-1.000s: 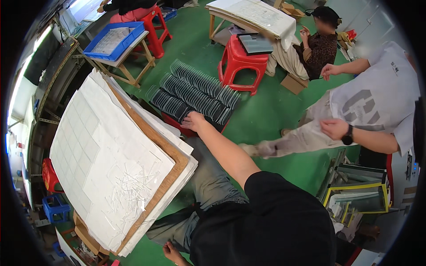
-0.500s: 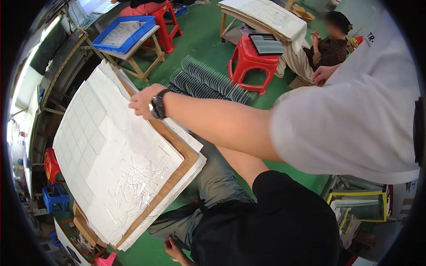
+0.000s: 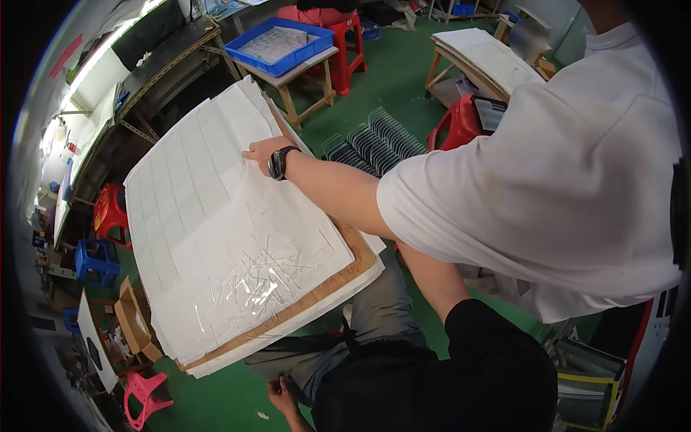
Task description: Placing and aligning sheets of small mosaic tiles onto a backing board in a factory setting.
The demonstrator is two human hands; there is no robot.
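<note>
My left hand (image 3: 279, 393) is low beside my jeans, fingers curled, with nothing visible in it. My right forearm (image 3: 432, 279) reaches up from the black sleeve and passes behind a co-worker's arm, which hides my right hand. Before me, a wooden board (image 3: 353, 272) bears white paper sheets (image 3: 209, 263). A grid of thin, clear rectangular panes (image 3: 169, 173) covers the paper's far left part. Loose clear strips (image 3: 263, 281) lie scattered on its near part. The co-worker's hand (image 3: 268, 153), with a dark watch, touches the paper near the board's right edge.
The co-worker's white sleeve (image 3: 497, 173) fills the right side. Rows of upright clear panes (image 3: 378, 140) stand on the green floor. Beyond are a blue tray (image 3: 281, 47) on a small table and red stools (image 3: 457, 122). A cardboard box (image 3: 133, 317) and a pink stool (image 3: 144, 397) are at left.
The view has shifted, so the board appears farther right. The co-worker's hand has slid over the paper toward the panes, and the white-shirted body now covers more of the right side.
</note>
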